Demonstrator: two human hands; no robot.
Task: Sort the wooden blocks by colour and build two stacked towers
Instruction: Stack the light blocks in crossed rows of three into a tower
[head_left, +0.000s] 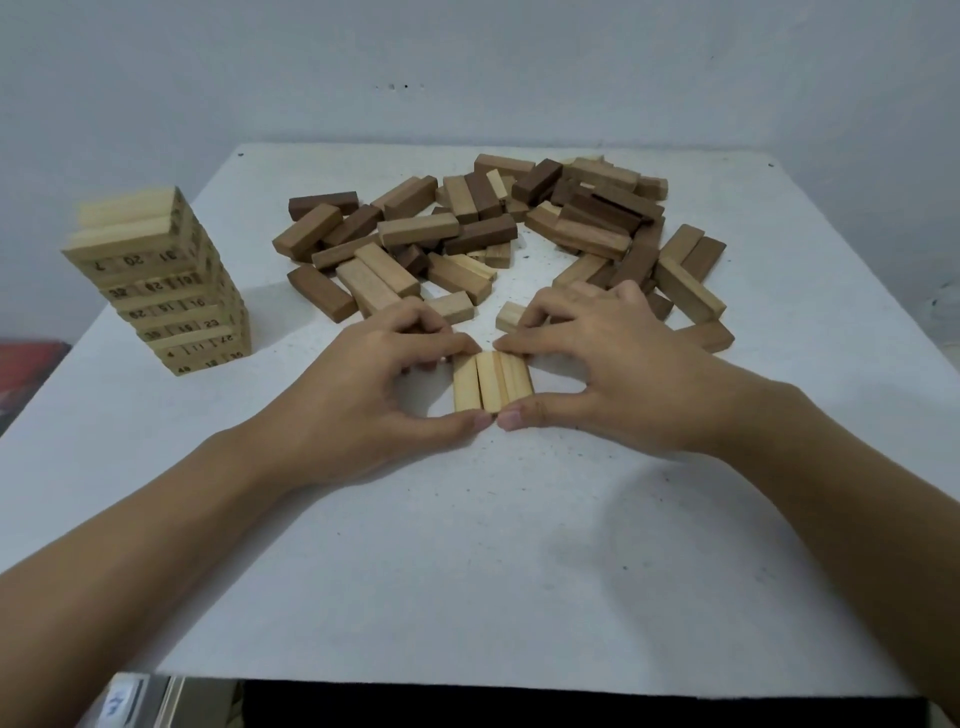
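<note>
Head view: pale blocks (491, 382) lie between my left hand (374, 379) and right hand (613, 374), equally near.
Long axis: near-far.
Fingers (457, 344): both hands pinch the row's ends.

Bare left hand (363, 400), bare right hand (618, 379), bare forearms (156, 525) to the frame edge, short rounded thumbnails (511, 419)

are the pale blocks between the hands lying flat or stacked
Lying flat: the pale blocks sit side by side on the table, one layer.
</note>
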